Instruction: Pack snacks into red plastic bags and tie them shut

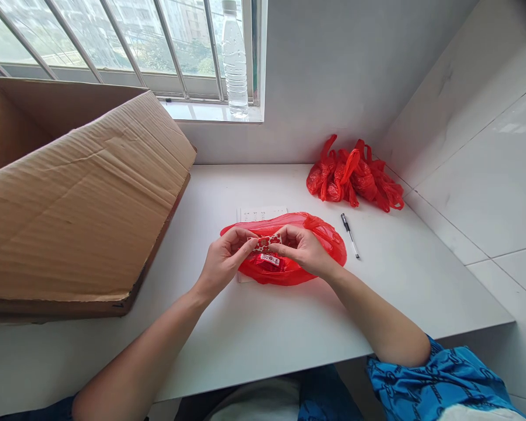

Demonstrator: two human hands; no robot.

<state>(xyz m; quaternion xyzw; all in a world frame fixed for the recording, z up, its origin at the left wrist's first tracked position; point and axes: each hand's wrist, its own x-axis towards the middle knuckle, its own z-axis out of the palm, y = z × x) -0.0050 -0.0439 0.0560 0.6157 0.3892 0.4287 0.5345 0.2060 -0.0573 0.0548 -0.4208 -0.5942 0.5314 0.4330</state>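
Between my two hands is a small red-and-white patterned packet (265, 242), stretched out flat. My left hand (230, 251) pinches its left end with thumb and fingertips. The right end is pinched the same way by my right hand (304, 248). Right below them lies an open red plastic bag (315, 234), spread out on the white table. Inside the bag I see a red packet with a white printed label (270, 259). Under the bag, a sheet of paper with handwriting (263, 214) is partly covered.
A large open cardboard box (92, 199) takes up the left side of the table (254, 339). A black-and-clear pen (350, 236) lies right of the bag. Several knotted red bags (355, 175) sit at the back right. On the windowsill stands a clear water bottle (235, 64).
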